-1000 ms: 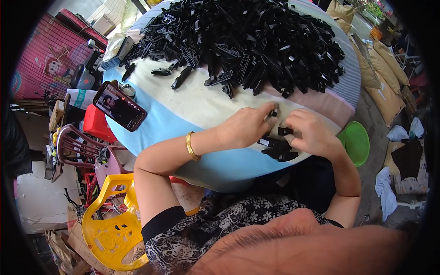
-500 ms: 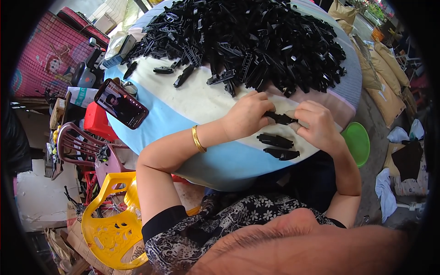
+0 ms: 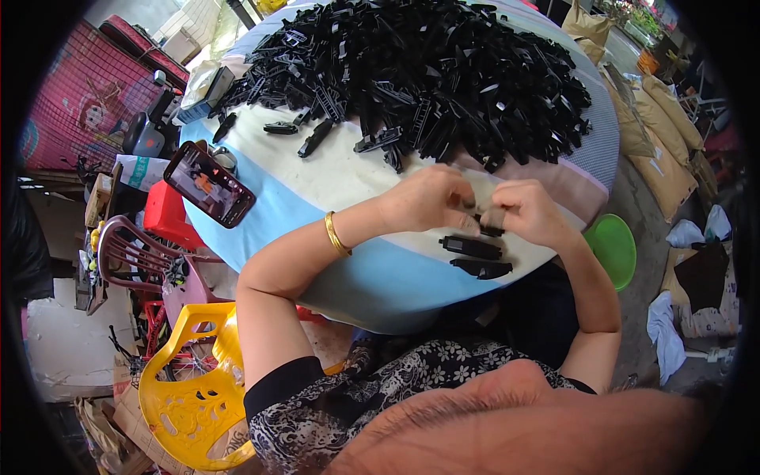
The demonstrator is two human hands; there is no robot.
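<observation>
Over the near right part of the round cloth-covered table, my left hand (image 3: pixel 427 199) has its thumb apart from its curled fingers, slightly blurred, with nothing seen between them. My right hand (image 3: pixel 532 210) is beside it, with blurred fingertips pinched at a slim black plastic piece (image 3: pixel 492 230), partly hidden under them. Two similar pieces, an upper black plastic piece (image 3: pixel 472 248) and a lower black plastic piece (image 3: pixel 481 269), lie side by side just nearer to me. A big heap of black plastic pieces (image 3: pixel 427 71) covers the far side.
Several loose pieces lie along the heap's near edge. A lit phone (image 3: pixel 210 184) leans at the table's left, near a tissue box (image 3: pixel 204 93). A yellow plastic chair (image 3: pixel 194 396) stands at the lower left. Right of the table are a green basin (image 3: pixel 612 252) and brown sacks (image 3: pixel 663 170).
My hands have drawn apart a little. The black piece that was between both hands is now lower, close to the two lying pieces, under my right fingertips. The phone's picture has changed.
</observation>
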